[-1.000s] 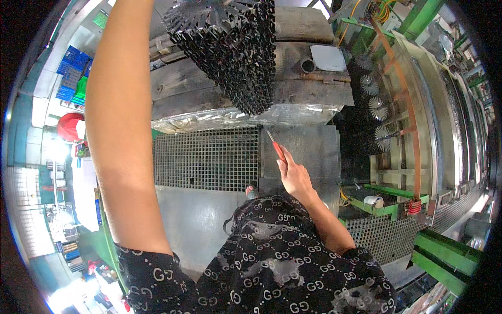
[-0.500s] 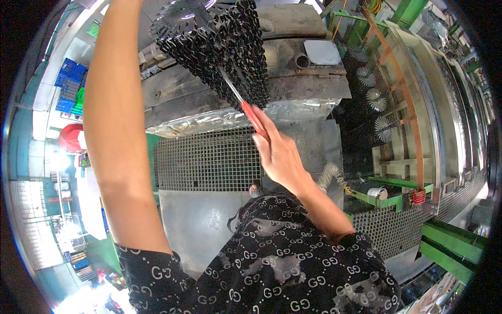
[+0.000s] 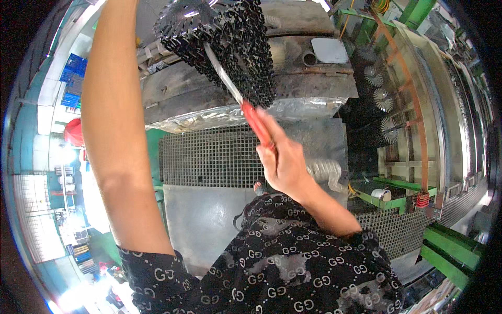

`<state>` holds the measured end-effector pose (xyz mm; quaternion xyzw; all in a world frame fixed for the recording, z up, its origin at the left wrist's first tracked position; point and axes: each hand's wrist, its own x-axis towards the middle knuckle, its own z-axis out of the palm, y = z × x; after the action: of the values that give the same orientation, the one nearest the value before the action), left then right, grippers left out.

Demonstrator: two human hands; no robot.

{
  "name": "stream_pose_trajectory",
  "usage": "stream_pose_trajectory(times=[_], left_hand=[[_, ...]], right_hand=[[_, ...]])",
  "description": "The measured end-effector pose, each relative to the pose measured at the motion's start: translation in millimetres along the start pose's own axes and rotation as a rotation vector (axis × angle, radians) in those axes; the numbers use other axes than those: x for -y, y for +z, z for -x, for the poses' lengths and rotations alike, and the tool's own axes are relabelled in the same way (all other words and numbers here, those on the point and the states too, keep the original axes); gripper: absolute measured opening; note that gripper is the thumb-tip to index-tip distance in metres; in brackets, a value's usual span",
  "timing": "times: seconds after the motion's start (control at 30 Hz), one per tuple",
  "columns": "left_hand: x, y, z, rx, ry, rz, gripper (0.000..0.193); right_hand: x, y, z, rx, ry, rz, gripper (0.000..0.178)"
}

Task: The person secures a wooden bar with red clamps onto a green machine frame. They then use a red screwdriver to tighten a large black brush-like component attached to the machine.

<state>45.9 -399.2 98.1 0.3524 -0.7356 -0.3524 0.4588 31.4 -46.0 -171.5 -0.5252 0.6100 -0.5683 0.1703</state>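
Observation:
My right hand (image 3: 285,162) is closed round the red handle of a tool (image 3: 256,124) with a long metal shaft. The shaft points up and away to the left, overlapping a dense mass of small glossy black pieces (image 3: 243,47). This mass tapers downward, with a fan-like round of thin pieces at its upper left. Whether the tool's tip touches the pieces cannot be made out. My left forearm (image 3: 115,115) reaches up along the left side, and its hand lies beyond the top edge of the picture.
Behind the black pieces stands a dark, stained metal bench (image 3: 308,86) with foil along its front. A metal grating (image 3: 209,157) covers the floor ahead of me. To the right are round fan-like racks (image 3: 383,99), a flexible duct (image 3: 327,172) and green beams (image 3: 449,251).
The tool's shaft shows broader now, and its handle is turned slightly. My right hand has shifted a little to the right and down in the picture. The whole view has also shifted slightly.

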Motion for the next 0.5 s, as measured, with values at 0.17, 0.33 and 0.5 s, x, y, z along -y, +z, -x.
stream_pose_trajectory(times=[0.17,0.33,0.5], left_hand=[[-12,-4,3,0.027,-0.024,-0.029,0.040],[-11,4,7,0.006,0.007,0.007,0.041],[-13,4,13,-0.041,-0.053,0.010,0.040]], right_hand=[[-88,-4,74,0.420,0.646,0.350,0.057],[-1,-1,0,0.123,0.181,-0.022,0.054],[-38,6,30,0.235,0.349,0.196,0.053]])
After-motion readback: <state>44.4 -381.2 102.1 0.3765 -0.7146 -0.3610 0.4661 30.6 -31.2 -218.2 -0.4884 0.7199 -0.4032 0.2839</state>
